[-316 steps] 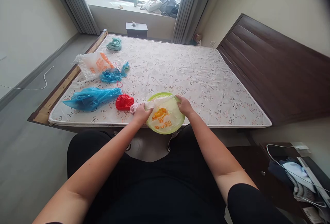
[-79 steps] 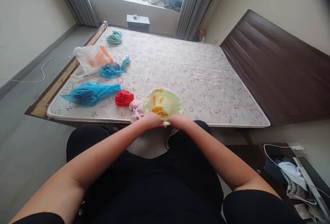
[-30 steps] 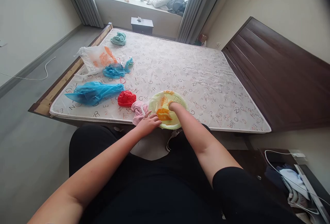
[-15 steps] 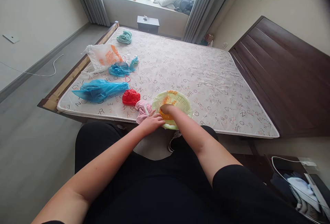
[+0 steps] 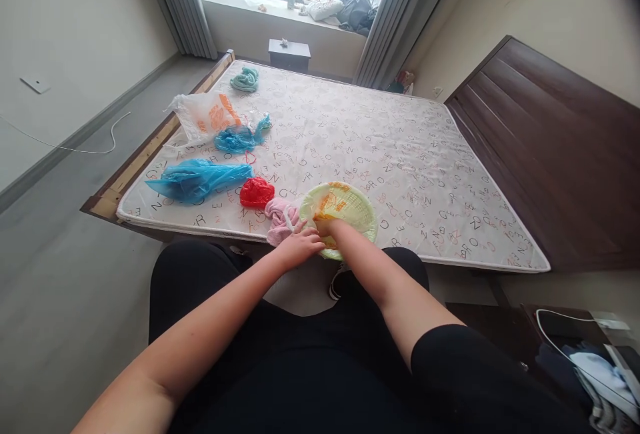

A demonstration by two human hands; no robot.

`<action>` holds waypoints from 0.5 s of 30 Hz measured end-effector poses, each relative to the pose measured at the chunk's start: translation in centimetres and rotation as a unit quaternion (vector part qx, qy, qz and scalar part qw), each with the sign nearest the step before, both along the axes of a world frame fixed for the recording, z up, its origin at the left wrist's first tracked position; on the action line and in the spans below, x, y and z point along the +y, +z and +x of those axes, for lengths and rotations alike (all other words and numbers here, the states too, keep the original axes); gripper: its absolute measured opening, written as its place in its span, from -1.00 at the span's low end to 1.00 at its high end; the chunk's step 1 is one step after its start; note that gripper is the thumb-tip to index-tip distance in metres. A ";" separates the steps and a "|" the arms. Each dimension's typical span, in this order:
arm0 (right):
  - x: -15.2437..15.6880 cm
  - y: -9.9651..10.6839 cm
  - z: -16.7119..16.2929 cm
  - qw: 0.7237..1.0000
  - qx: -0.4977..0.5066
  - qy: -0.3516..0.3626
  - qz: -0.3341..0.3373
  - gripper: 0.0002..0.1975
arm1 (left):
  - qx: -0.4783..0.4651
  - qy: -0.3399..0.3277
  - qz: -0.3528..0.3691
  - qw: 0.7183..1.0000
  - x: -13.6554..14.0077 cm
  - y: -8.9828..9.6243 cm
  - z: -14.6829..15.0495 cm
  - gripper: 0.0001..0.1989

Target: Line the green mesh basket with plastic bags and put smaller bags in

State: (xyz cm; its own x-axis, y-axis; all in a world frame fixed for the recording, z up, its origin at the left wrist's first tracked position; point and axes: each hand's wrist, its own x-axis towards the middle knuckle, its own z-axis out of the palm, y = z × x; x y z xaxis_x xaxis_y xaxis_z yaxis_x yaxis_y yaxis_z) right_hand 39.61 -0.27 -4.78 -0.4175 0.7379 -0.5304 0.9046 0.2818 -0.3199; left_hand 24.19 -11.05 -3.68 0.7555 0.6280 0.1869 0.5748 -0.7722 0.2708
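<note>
From the head view, I look down at a green mesh basket [image 5: 374,226] at the near edge of the letter-printed mattress [image 5: 360,134], above the gap between my knees; I cannot tell how much of it rests on the bed. A thin, translucent plastic bag [image 5: 338,202] with orange print lines it and folds over the rim.

My left grip [image 5: 301,246] lies at the near left rim, fingers loosely extended; whether they pinch film or rim, I cannot tell. My right grip [image 5: 326,226] reaches down inside, fingers partly hidden by the orange-printed film, so I cannot tell how closed it is or what it holds.

I judge the bag nearly weightless, limp, slippery and easily torn, best pinched at its folded edge. The basket looks light and fairly stiff, best steadied by its rim. Just left sits a pink cloth [image 5: 278,215], probably soft, then a crumpled red plastic bag [image 5: 257,193].
</note>
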 end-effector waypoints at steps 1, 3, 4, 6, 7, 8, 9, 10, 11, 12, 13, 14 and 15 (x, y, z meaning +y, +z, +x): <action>0.2 0.6 0.1 1.000 -0.015 0.011 -0.025 -0.79 | -0.004 0.002 0.003 1.000 0.0 0.0 -0.1 -0.82; 0.9 2.2 0.6 0.997 -0.031 0.024 -0.062 -0.81 | -0.014 0.013 0.011 1.000 0.1 0.1 -0.3 -0.80; 1.2 3.2 1.1 0.997 -0.030 0.027 -0.064 -0.81 | -0.020 0.020 0.016 0.999 0.1 0.2 -0.6 -0.77; 1.5 5.4 2.9 0.999 -0.008 0.023 -0.037 -0.77 | -0.037 0.027 0.021 0.999 0.2 0.8 -1.4 -0.70; 1.3 6.6 4.1 1.000 0.017 0.011 -0.003 -0.74 | -0.049 0.027 0.017 0.998 0.3 1.1 -1.9 -0.66; 0.9 7.6 5.5 0.998 0.044 -0.009 0.041 -0.69 | -0.065 0.024 0.007 0.998 0.4 1.5 -2.5 -0.61; 0.2 8.5 7.1 0.993 0.069 -0.037 0.087 -0.64 | -0.088 0.024 -0.010 0.996 0.5 1.7 -3.1 -0.58; -0.7 9.2 8.7 0.973 0.141 -0.089 0.163 -0.64 | -0.117 0.031 -0.032 0.992 0.7 1.9 -3.7 -0.55; -1.8 9.5 10.2 0.944 0.199 -0.142 0.221 -0.65 | -0.155 0.052 -0.057 0.985 0.9 1.8 -4.3 -0.55; -3.0 9.5 11.6 0.911 0.241 -0.201 0.269 -0.65 | -0.197 0.093 -0.082 0.972 1.2 1.6 -4.8 -0.55; -4.3 9.1 12.9 0.873 0.274 -0.266 0.302 -0.64 | -0.240 0.154 -0.105 0.953 1.6 1.2 -5.3 -0.57; -5.6 8.4 13.9 0.830 0.296 -0.340 0.327 -0.62 | -0.276 0.231 -0.125 0.925 2.0 0.6 -5.7 -0.57; -6.7 7.4 14.7 0.787 0.311 -0.413 0.335 -0.61 | -0.298 0.311 -0.143 0.891 2.4 -0.1 -6.1 -0.57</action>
State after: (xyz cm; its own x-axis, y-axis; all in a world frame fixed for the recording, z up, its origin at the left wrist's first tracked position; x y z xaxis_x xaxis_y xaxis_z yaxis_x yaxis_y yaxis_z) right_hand 54.30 -7.01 2.66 0.3273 0.9211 0.2109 0.5941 -0.0271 -0.8039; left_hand 18.10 -8.65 -3.83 0.0648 0.9770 0.2032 0.5554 -0.2045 0.8061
